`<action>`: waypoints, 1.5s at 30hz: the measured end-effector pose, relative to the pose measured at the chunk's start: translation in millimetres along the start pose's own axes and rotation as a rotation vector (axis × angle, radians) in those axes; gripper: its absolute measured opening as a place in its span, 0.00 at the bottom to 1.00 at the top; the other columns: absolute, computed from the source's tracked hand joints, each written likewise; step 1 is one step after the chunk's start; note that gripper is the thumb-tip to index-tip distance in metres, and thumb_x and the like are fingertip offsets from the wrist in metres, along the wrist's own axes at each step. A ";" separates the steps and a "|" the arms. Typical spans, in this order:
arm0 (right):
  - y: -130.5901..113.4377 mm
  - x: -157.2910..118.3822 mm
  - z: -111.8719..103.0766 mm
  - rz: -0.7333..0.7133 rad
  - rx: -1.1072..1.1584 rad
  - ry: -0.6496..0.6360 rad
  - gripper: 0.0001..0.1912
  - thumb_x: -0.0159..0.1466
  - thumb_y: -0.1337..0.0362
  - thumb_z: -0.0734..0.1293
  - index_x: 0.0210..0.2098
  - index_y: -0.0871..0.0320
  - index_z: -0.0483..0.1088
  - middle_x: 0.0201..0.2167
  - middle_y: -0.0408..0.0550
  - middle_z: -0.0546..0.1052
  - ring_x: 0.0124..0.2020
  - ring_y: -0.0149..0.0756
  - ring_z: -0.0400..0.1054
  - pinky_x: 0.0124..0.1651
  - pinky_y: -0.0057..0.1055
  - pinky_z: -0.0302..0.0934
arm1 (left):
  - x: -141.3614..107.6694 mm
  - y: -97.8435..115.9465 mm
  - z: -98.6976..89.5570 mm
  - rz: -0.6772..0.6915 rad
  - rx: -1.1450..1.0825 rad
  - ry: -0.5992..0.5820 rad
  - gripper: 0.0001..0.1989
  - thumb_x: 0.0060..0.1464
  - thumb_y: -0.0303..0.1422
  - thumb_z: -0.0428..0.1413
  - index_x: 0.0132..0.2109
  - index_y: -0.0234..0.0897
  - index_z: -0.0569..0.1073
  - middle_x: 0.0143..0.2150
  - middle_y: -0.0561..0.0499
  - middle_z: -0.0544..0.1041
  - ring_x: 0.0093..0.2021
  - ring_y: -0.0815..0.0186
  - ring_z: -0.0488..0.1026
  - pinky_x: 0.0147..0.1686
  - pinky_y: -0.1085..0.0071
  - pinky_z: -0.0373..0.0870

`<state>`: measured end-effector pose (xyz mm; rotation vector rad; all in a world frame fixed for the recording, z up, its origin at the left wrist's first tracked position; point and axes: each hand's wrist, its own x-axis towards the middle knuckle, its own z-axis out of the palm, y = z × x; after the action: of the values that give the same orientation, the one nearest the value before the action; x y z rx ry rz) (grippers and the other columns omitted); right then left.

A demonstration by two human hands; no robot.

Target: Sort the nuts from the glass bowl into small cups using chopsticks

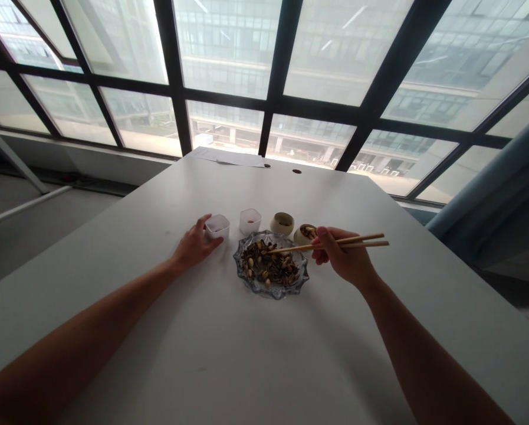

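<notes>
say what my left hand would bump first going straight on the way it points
The left hand would first meet the white cup between its fingers and thumb; beyond it, possibly the second white cup, though depth is unclear.

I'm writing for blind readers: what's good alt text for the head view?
The right hand holds chopsticks, tips in a glass bowl of mixed seeds; the left hand grasps a pale cup. Three more cups stand nearby.

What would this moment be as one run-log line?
Left hand: around leftmost cup | Right hand: holding chopsticks, tips in glass bowl | Contents: seeds | Beyond: another white cup, two olive cups
</notes>
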<state>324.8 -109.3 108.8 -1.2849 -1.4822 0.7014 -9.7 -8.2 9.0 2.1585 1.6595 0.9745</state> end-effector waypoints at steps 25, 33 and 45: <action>39.7 8.6 25.1 0.222 0.364 0.103 0.28 0.55 0.37 0.70 0.24 0.59 0.70 0.12 0.45 0.72 0.10 0.31 0.64 0.12 0.27 0.61 | 0.5 2.2 0.2 0.131 -0.212 0.079 0.36 0.46 0.41 0.64 0.62 0.39 0.64 0.58 0.40 0.74 0.52 0.54 0.76 0.52 0.55 0.74; 44.0 11.7 22.7 0.237 0.407 0.107 0.27 0.55 0.38 0.70 0.24 0.58 0.69 0.12 0.45 0.72 0.11 0.32 0.65 0.12 0.27 0.61 | 0.1 7.6 -0.8 0.223 -0.252 0.089 0.29 0.47 0.36 0.63 0.57 0.39 0.67 0.59 0.41 0.75 0.56 0.54 0.74 0.56 0.53 0.72; -1.8 -3.1 59.8 -0.180 0.217 0.319 0.26 0.65 0.40 0.62 0.27 0.55 0.71 0.16 0.44 0.74 0.15 0.34 0.68 0.19 0.31 0.64 | 1.0 14.6 3.7 0.198 -0.228 0.045 0.30 0.46 0.37 0.65 0.56 0.40 0.68 0.55 0.44 0.77 0.51 0.55 0.77 0.53 0.56 0.74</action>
<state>268.3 -101.8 90.2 -1.0286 -1.2078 0.4968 3.9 -11.3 14.9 2.1882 1.2980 1.2096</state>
